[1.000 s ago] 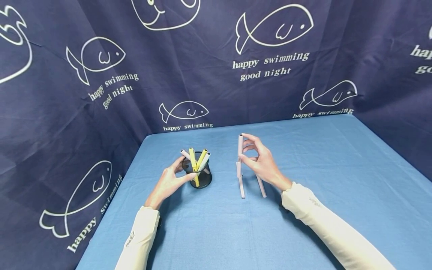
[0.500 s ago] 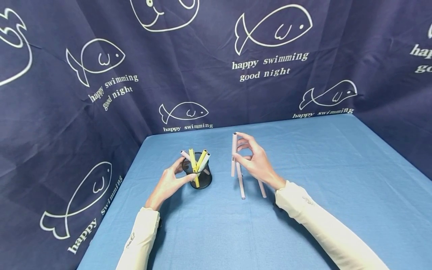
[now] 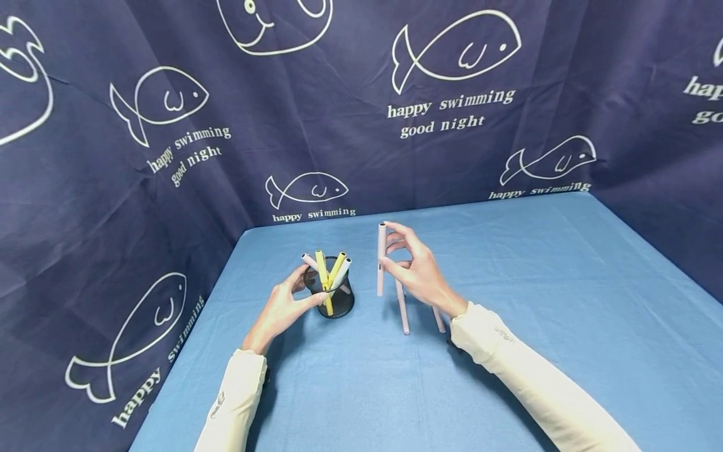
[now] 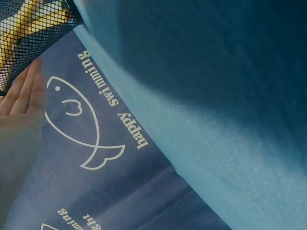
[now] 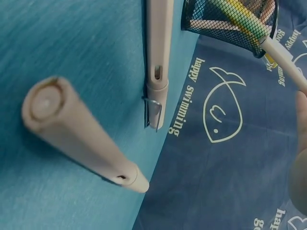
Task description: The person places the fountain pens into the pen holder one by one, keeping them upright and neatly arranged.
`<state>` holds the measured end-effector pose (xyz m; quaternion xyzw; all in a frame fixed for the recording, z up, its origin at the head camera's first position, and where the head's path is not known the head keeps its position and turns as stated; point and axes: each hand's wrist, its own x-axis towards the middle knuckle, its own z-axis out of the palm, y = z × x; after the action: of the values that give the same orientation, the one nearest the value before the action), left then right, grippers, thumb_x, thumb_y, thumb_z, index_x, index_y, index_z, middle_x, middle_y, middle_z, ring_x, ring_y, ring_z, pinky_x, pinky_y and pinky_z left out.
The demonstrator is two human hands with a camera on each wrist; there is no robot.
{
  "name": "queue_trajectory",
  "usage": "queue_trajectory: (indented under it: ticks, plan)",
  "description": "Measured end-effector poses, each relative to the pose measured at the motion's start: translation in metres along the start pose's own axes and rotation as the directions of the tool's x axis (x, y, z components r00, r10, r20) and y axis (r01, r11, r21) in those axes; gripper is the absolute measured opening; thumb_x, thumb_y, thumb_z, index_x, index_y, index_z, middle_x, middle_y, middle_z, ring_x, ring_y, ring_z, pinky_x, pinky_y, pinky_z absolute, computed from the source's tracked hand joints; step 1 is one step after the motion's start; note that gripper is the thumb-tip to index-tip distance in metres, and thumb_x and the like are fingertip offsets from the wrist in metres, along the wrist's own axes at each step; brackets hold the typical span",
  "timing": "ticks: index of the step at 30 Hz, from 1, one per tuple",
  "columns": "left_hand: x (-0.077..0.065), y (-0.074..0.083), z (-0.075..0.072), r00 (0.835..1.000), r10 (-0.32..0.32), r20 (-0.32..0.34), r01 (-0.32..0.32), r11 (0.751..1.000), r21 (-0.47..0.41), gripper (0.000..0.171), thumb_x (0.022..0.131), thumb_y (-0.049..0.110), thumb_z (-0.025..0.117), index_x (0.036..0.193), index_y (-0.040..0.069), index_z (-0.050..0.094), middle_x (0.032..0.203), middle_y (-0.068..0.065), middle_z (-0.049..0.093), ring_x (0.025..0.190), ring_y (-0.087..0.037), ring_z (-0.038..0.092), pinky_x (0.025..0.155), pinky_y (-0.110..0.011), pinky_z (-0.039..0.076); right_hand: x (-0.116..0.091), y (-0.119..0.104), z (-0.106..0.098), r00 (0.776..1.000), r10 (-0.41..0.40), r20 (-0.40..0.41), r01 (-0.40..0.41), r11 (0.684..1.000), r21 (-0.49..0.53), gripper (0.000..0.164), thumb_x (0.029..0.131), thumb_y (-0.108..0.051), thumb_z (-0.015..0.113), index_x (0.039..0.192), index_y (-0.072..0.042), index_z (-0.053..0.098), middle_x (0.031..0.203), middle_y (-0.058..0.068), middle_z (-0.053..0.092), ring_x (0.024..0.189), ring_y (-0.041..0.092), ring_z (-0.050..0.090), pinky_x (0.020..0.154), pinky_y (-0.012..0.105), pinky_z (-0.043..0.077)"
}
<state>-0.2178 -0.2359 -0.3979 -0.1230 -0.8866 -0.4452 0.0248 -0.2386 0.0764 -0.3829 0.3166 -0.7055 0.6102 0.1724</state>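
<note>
1. Head view. The right hand (image 3: 419, 270), at the centre of the frame, pinches a pale pink pen (image 3: 381, 258) between the thumb and fingers; the pen is held near upright, clear of the cup. The left hand (image 3: 285, 311), left of centre, grips a black mesh cup (image 3: 343, 306), thumb at the front, fingers at the far side. Yellow pens (image 3: 322, 267) and pale pens (image 3: 342, 270) lean inside it. Two further pink pens (image 3: 403, 311) lie on the blue surface (image 3: 339, 389), partly hidden by the right hand. Handling: the held pen is probably light, stiff and smooth, so it may slip or turn; grip it at mid-barrel or above.

2. Left wrist view. The cup occupies the upper left corner; extended fingers lie together against its mesh. The thumb is not visible. The mesh is likely stiff and light; steady it by the side wall.

3. Right wrist view. The held pen slants at the right edge, overlapping the cup in the upper right; fingertip contact cannot be told here. The two loose pens lie at left and top centre, well apart from the fingers.
</note>
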Motion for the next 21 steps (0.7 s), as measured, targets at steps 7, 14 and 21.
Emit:
queue_trajectory:
  ticks: [7,14,21]
  plan:
    - [0.001,-0.001,0.000,1.000,0.000,-0.009,0.000,1.000,0.007,0.086,0.085,0.052,0.084,0.155,0.018,0.047,0.138,-0.007,0.065,0.128,-0.034,0.059,0.107,-0.057,0.044,0.004,-0.001,0.007,1.000,-0.012,-0.005,0.012,1.000,0.003,0.065,0.095,0.004,0.073,0.153,-0.012,0.047,0.122,0.018,0.059,0.105,0.029,0.063,0.076,0.033,0.061]
    - [0.002,-0.001,0.000,1.000,-0.003,-0.011,0.003,1.000,0.002,0.085,0.084,0.052,0.084,0.154,0.019,0.048,0.136,-0.007,0.066,0.127,-0.034,0.060,0.107,-0.057,0.044,0.008,-0.001,0.015,1.000,-0.016,0.012,0.016,0.999,0.035,0.065,0.095,0.004,0.072,0.152,-0.010,0.047,0.121,0.018,0.059,0.104,0.030,0.062,0.077,0.036,0.062]
    - [0.001,-0.001,0.000,1.000,-0.016,-0.007,0.016,1.000,0.005,0.087,0.085,0.051,0.084,0.156,0.017,0.046,0.137,-0.009,0.066,0.128,-0.035,0.059,0.107,-0.056,0.044,0.011,-0.001,0.025,1.000,-0.004,0.007,0.004,1.000,0.018,0.067,0.092,0.011,0.071,0.152,-0.002,0.044,0.122,0.024,0.058,0.104,0.035,0.062,0.074,0.034,0.061]
